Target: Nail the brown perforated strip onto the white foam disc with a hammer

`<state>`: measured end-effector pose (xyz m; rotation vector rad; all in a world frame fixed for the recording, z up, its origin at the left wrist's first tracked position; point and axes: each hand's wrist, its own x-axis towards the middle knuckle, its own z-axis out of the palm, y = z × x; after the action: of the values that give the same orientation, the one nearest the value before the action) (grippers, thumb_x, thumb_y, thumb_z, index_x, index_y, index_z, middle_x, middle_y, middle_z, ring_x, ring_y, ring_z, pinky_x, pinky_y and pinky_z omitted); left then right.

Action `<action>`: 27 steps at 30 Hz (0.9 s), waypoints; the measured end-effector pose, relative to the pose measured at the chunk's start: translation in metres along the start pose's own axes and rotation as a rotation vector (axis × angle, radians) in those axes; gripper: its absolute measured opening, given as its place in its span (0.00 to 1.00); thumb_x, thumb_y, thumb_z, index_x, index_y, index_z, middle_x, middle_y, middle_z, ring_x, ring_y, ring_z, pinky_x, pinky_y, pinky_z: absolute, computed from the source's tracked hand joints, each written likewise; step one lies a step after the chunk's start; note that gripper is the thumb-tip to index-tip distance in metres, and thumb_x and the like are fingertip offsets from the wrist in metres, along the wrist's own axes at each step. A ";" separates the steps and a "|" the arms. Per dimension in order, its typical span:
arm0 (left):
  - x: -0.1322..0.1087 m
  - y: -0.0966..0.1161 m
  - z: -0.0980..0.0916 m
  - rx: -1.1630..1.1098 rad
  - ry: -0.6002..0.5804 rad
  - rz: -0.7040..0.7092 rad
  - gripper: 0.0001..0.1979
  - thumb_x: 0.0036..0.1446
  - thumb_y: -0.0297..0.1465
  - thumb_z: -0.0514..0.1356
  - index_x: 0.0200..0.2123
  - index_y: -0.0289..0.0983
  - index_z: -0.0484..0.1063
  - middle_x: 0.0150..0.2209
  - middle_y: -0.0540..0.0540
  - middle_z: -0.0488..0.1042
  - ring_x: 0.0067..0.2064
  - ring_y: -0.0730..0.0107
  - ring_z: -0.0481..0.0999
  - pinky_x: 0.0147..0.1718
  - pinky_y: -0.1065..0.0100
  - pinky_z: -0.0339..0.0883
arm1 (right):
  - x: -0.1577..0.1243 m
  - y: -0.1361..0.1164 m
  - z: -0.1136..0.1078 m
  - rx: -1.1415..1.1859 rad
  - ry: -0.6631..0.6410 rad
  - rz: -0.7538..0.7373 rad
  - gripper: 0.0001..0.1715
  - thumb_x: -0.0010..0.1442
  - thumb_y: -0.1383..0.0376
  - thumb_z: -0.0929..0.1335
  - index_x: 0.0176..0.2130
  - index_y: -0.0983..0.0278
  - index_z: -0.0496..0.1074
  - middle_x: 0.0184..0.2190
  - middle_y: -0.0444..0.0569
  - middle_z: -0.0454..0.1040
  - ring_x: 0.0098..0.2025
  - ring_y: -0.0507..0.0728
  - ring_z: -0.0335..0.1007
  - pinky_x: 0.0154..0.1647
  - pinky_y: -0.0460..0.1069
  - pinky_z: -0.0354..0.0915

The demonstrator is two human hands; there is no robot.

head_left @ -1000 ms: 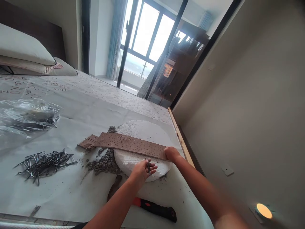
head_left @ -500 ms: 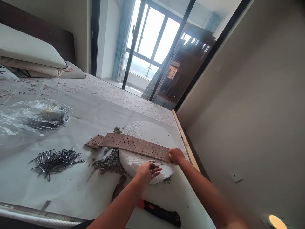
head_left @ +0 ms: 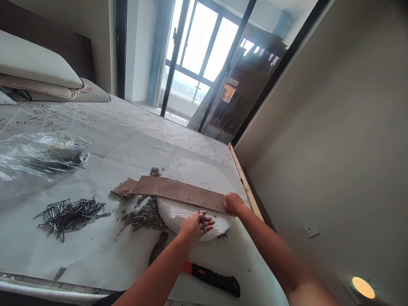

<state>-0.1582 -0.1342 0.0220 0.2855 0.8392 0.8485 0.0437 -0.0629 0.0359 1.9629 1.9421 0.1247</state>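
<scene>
A few nails (head_left: 204, 222) lie across the fingers of my left hand (head_left: 195, 227), palm up, just in front of a long brown strip with many small holes (head_left: 181, 191). My right hand (head_left: 235, 204) is closed at the strip's right end, its fingertips against the surface; whatever is pinched there is hidden. The strip rests across a round white foam block (head_left: 178, 214). Its left end overlaps a shorter brown holed piece (head_left: 126, 187). Under my left forearm lies a hammer (head_left: 213, 280) with a black and red handle, partly covered.
A loose pile of nails (head_left: 72, 214) lies on the white sheet (head_left: 105, 255) at left. Grey crumbled lumps (head_left: 145, 214) sit beside the foam. Behind are a clear plastic bag (head_left: 41, 155) and pillows (head_left: 38, 63). A wooden edge (head_left: 245, 182) and wall bound the right.
The whole view has shifted slightly, so things appear a little further left and up. Both hands keep about the same places relative to the strip.
</scene>
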 end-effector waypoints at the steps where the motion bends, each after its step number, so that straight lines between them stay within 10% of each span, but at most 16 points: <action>1: 0.000 0.000 0.000 0.005 0.006 -0.001 0.07 0.59 0.26 0.50 0.39 0.31 0.64 0.27 0.41 0.74 0.28 0.66 0.78 0.34 0.65 0.71 | 0.000 0.001 0.000 -0.001 0.010 0.000 0.16 0.55 0.69 0.64 0.41 0.71 0.76 0.43 0.65 0.75 0.46 0.61 0.71 0.43 0.47 0.62; 27: 0.002 0.001 0.001 0.008 0.032 -0.036 0.09 0.58 0.27 0.52 0.43 0.33 0.64 0.30 0.41 0.75 0.33 0.63 0.79 0.36 0.64 0.72 | 0.012 0.015 0.002 0.076 0.027 0.033 0.17 0.56 0.63 0.64 0.37 0.70 0.78 0.40 0.63 0.76 0.41 0.59 0.72 0.37 0.46 0.61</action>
<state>-0.1570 -0.1320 0.0220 0.2634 0.8748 0.8177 0.0585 -0.0509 0.0366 2.0531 1.9586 0.0874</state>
